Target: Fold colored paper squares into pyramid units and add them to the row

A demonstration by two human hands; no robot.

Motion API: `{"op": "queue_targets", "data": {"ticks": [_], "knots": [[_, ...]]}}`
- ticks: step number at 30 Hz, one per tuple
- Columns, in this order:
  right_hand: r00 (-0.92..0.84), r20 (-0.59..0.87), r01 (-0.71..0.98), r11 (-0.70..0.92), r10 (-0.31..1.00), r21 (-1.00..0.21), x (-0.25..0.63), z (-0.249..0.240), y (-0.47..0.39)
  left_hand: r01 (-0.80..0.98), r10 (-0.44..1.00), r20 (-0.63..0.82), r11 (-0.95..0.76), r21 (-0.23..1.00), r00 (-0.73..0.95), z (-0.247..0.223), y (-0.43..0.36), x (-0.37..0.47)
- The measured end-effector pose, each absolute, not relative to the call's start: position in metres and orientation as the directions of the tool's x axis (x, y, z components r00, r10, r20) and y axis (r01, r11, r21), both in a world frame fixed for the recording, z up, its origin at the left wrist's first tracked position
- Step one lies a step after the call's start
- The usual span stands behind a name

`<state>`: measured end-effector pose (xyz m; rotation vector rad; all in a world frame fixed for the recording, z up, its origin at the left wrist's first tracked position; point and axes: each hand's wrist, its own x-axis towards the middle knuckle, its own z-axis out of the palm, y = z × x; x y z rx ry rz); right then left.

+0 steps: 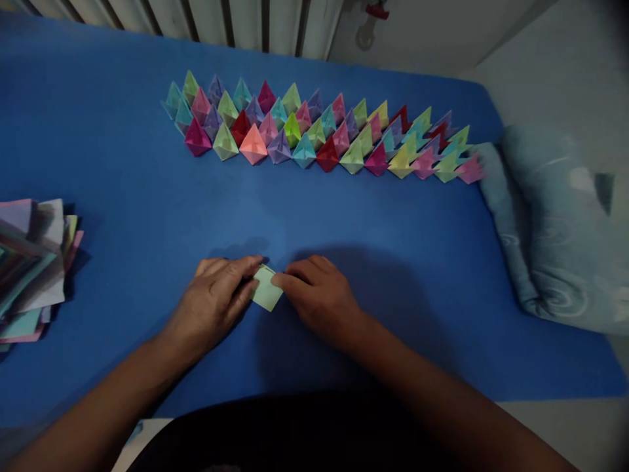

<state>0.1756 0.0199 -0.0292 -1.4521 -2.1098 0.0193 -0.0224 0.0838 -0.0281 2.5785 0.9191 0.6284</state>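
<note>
A small folded piece of pale green paper point(268, 292) lies on the blue surface point(147, 216), turned like a diamond. My left hand point(213, 295) holds its left corner and upper edge between thumb and fingers. On the other side, my right hand point(319, 295) pinches the right corner, its thumb on top of the paper. The fingertips of both hands partly cover the paper's edges.
Several small folded paper boats point(279, 147) in many colours stand in rows along the back. A stack of coloured paper sheets point(46, 288) sits at the far left. A rolled teal blanket point(555, 229) lies at the right.
</note>
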Motion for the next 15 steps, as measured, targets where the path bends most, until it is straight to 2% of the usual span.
{"op": "queue_targets", "data": {"ticks": [15], "knots": [[-0.243, 0.408, 0.884, 0.374, 0.88, -0.281, 0.173, -0.028, 0.019, 0.62, 0.751, 0.239, -0.649, 0.441, 0.616, -0.022, 0.083, -0.006]]}}
